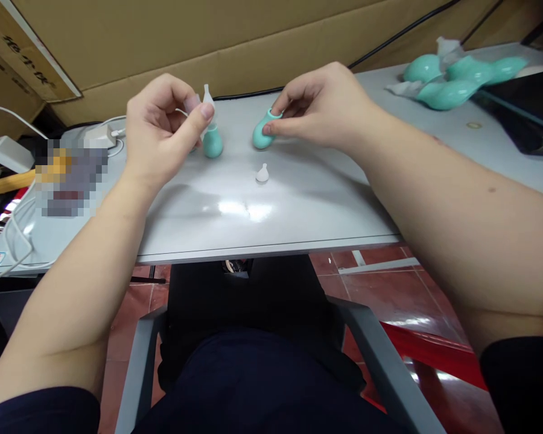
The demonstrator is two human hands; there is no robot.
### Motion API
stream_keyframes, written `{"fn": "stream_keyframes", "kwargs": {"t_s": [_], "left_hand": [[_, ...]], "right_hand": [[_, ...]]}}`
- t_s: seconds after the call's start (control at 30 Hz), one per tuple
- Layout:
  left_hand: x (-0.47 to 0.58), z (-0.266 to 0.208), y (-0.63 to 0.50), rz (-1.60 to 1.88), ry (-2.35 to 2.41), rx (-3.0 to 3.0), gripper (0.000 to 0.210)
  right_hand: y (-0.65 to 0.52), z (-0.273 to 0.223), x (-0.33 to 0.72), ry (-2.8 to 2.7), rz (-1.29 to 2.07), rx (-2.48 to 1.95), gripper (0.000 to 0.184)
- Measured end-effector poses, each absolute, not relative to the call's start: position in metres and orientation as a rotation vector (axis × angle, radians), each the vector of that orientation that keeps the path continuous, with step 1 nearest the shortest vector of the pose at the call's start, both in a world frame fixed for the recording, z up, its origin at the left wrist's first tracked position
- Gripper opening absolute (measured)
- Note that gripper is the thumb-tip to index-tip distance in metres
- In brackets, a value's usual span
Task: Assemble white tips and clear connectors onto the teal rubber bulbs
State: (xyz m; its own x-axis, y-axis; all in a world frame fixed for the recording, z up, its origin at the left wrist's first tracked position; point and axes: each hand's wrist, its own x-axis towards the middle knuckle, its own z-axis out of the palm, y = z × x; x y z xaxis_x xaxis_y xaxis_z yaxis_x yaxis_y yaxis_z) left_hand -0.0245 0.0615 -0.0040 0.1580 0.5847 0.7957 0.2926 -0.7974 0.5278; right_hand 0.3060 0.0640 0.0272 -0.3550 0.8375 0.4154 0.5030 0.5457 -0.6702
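My right hand [319, 108] is closed around a small teal rubber bulb [261, 136], its open neck tilted up to the right. Between the thumb and forefinger of my left hand [165, 123] is a small translucent piece [191, 103], partly hidden by the fingers. Just beyond the left thumb, a second teal bulb [213, 143] stands upright on the table with a white nozzle [207, 95] above its neck; the thumb covers part of it. A loose white tip [262, 173] lies on the table in front of the right hand's bulb.
Several teal bulbs with clear tips [450, 93] lie at the back right of the white table [271, 226], beside a dark flat device [525, 111]. A yellowish ring [473, 125] lies nearby. White cables and a charger [9, 154] are at left. Cardboard [208, 36] stands behind.
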Motion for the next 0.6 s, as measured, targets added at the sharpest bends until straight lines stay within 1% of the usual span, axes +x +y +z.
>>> {"fn": "stream_keyframes", "kwargs": {"t_s": [0.2,0.27,0.37,0.43,0.47,0.53,0.6], "left_hand": [[-0.02,-0.002,0.056,1.662,0.863,2.227,0.076],[-0.02,-0.003,0.059,1.661,0.842,2.222,0.075],[-0.019,-0.005,0.057,1.649,0.785,2.227,0.069],[-0.018,-0.004,0.049,1.611,0.797,2.253,0.071],[-0.017,-0.004,0.043,1.57,0.831,2.269,0.073],[-0.014,-0.001,0.03,1.419,0.925,2.294,0.069],[-0.011,0.002,0.017,1.242,0.969,2.301,0.058]], "right_hand": [[0.059,0.029,0.303,-2.033,0.592,-1.111,0.029],[0.058,0.029,0.303,-2.047,0.611,-1.109,0.027],[0.057,0.03,0.303,-2.066,0.65,-1.1,0.029],[0.055,0.03,0.303,-2.083,0.678,-1.085,0.032],[0.054,0.03,0.303,-2.092,0.693,-1.076,0.033],[0.052,0.028,0.302,-2.105,0.723,-1.058,0.035],[0.052,0.025,0.302,-2.118,0.742,-1.027,0.04]]}}
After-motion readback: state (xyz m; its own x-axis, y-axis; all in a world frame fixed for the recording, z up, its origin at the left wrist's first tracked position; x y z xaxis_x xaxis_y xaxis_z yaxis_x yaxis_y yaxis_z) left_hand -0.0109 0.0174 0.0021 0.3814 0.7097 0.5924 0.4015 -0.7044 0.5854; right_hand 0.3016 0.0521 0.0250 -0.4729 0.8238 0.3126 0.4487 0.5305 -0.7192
